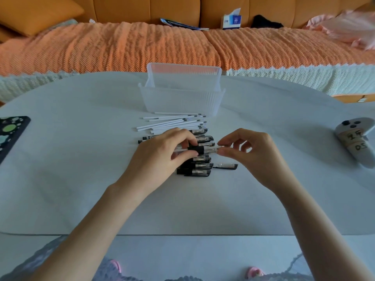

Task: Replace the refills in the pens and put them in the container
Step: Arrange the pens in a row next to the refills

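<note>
Left hand [170,151] grips a pen [199,150] over the pile [197,165] mid-bench [81,179], steadying it; right hand [243,148] pinches its tip, probably unscrewing. Refills [172,123] and container [182,98] lie beyond.

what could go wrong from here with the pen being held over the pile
The left hand and right hand work on a pen right above the row of pens; a small part slipping free could vanish among them. The loose cap lies near the right wrist and could be swept away. The refills lie loose in front of the container; a used one set down there might get mixed in.
</note>
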{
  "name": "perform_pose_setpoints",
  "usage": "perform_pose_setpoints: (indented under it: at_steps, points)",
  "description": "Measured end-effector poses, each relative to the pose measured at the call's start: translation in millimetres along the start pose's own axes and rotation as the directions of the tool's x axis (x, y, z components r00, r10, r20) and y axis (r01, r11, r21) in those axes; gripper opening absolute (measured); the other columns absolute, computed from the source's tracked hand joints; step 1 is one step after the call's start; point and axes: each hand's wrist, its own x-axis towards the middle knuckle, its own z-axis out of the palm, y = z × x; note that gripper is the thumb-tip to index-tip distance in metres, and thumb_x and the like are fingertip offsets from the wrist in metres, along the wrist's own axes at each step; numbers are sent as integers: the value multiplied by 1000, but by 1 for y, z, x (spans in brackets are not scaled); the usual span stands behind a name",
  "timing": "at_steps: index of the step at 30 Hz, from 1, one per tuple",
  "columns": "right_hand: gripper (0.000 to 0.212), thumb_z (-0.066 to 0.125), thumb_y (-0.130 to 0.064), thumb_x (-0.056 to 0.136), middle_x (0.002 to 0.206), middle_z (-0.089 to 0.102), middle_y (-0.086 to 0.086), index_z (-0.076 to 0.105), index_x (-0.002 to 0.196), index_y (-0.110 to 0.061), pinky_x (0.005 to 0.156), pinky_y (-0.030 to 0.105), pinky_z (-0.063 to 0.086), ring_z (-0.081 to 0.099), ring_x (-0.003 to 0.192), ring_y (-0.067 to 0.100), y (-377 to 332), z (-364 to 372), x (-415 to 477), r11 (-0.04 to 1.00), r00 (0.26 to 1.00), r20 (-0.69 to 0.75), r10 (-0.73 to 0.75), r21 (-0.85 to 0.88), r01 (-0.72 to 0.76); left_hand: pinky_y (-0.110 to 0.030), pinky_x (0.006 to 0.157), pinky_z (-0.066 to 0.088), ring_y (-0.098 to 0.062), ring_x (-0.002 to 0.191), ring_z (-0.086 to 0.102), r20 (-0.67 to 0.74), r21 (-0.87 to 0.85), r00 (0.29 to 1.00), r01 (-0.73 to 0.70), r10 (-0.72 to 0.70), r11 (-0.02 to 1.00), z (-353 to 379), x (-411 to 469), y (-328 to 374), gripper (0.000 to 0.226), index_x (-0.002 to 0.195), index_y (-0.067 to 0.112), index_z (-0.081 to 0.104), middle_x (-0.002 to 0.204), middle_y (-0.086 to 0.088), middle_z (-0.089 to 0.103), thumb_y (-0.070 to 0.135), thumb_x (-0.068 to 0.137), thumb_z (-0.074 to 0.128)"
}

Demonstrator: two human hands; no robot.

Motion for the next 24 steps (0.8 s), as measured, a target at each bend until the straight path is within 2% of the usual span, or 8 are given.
perform_pose_setpoints:
  at_steps: [3, 5, 8, 12, 14, 16, 19, 24]
  points:
    - [4, 74, -18, 77, 68, 62, -13, 71, 78, -21, 57, 11, 37, 49, 61, 1, 7, -8, 2, 999, 999, -41, 30, -42, -32, -12, 64, 39, -3, 75, 52, 15, 19, 1000, 12, -12, 1000, 0, 0, -3, 19, 103, 38, 60, 88, 19, 57, 41, 84, 62]
    - [6, 73, -18, 78, 66, 62, -17, 70, 77, -23, 57, 10, 36, 49, 62, 0, 11, -12, 3, 997, 998, -55, 44, -57, -47, -10, 62, 36, 6, 72, 50, 39, 35, 999, 7, -8, 999, 1, -1, -4, 18, 105, 39, 61, 87, 20, 54, 39, 87, 59]
    - [9, 72, -16, 79, 71, 65, -12, 68, 75, -23, 58, 12, 37, 50, 63, 2, 10, -14, 3, 999, 998, -45, 36, -33, -37, -17, 60, 36, 13, 68, 48, 58, 41, 998, -8, 6, 999, 3, -1, -4, 17, 107, 36, 63, 83, 22, 50, 33, 92, 55]
    - [7, 70, -17, 80, 75, 68, -7, 68, 76, -22, 63, 21, 42, 57, 74, 16, 1, -9, 2, 999, 1000, -6, 11, 39, -10, -28, 64, 50, -1, 70, 56, 65, 7, 997, -37, 36, 999, 2, -1, 3, 21, 111, 38, 57, 95, 19, 57, 35, 91, 51]
    - [6, 70, -18, 80, 76, 69, -7, 68, 77, -22, 67, 28, 44, 59, 77, 20, -3, -4, 1, 997, 1000, 17, 0, 76, -1, -25, 64, 50, -4, 66, 55, 59, 4, 996, -73, 73, 997, 3, 0, 9, 28, 116, 43, 55, 98, 22, 59, 44, 88, 53]
    - [6, 71, -18, 80, 78, 69, -5, 69, 77, -22, 69, 31, 45, 59, 77, 21, -7, 0, -1, 994, 999, 50, -11, 107, 6, -24, 65, 50, -2, 69, 56, 36, -13, 995, -97, 98, 995, 5, 2, 13, 31, 114, 42, 58, 99, 21, 64, 53, 85, 53]
    - [4, 72, -18, 79, 78, 69, -4, 70, 77, -21, 70, 31, 45, 60, 78, 21, -8, -2, -2, 993, 998, 63, -16, 120, 9, -28, 65, 52, -4, 77, 62, -15, -40, 996, -94, 93, 995, 7, 2, 12, 29, 105, 38, 62, 96, 19, 67, 50, 86, 45]
    - [3, 74, -18, 76, 75, 70, -5, 72, 76, -21, 66, 24, 43, 57, 74, 18, -6, -14, 0, 994, 1000, 24, 7, 113, -10, -29, 56, 48, -6, 65, 55, 9, 7, 997, -77, 76, 997, 8, -1, 15, 15, 102, 36, 56, 84, 21, 62, 39, 91, 47]
